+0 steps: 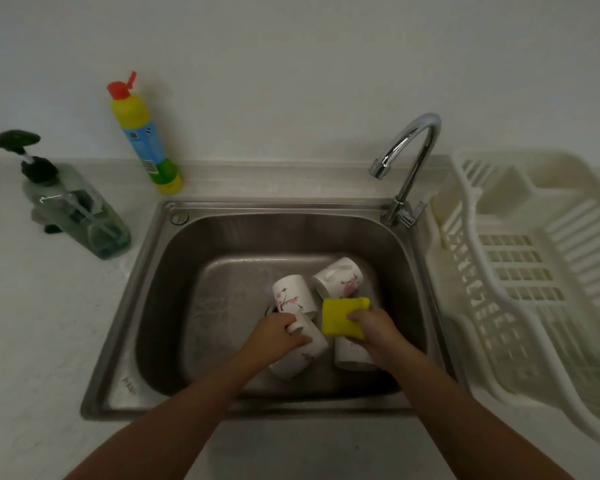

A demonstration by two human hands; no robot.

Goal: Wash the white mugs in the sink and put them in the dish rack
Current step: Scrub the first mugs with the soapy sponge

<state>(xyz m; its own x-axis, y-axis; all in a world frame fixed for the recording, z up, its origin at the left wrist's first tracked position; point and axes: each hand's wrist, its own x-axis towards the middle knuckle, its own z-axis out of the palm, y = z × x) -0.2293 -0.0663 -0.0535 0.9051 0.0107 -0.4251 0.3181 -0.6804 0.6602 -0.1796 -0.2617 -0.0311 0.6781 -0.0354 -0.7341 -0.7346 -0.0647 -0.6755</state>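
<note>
From the head view, the fingers [298, 340] of the left hand [278, 337] are curled over a white mug, the held mug [305, 356], gripping it where it lies on its side on the sink floor, toward the near edge. The fingers [355, 317] of the right hand [374, 332] pinch a yellow sponge [343, 318] by its right side. The sponge sits over the far end of a second mug, the near-right mug [352, 355], which lies beneath that hand close to the sink's right wall.

Two more mugs lie on their sides just beyond the hands. The far-left mug [293, 296] touches the held mug, and the far-right mug [338, 277] is tilted with its handle facing up. All four are white with a printed sprig of pink blossom on dark twigs, and all are in the basin of the steel sink [160, 289].

A chrome faucet [409, 157] rises from the sink's back-right corner, its spout arching left. A white plastic dish rack [520, 258] stands on the counter [32, 323] just beside the sink's right edge. Past the back-left corner stands a yellow bottle [142, 140] with a red cap, and left of the sink a clear green pump bottle [73, 209].
</note>
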